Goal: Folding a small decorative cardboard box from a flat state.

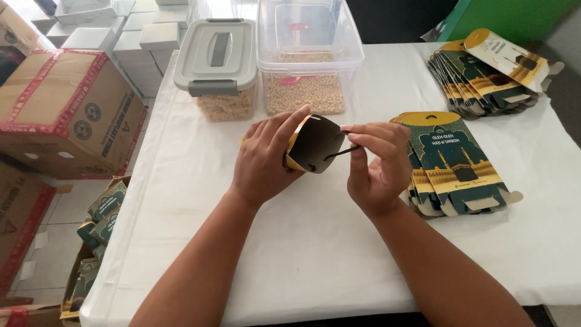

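Note:
My left hand (264, 158) grips a small dark cardboard box with gold edging (313, 144), held above the white table (200, 200) with its open end facing me. My right hand (376, 162) pinches one of the box's flaps between thumb and forefinger at its right side. Just right of my right hand lies a stack of flat, unfolded dark green and gold boxes (460, 163).
A second fanned stack of flat boxes (490, 72) lies at the far right. Two clear plastic containers of small tan pieces stand at the back, one with a grey lid (219, 66), one lidless (308, 57). Brown cartons (66, 109) and a box of folded packs (100, 218) sit on the floor at left.

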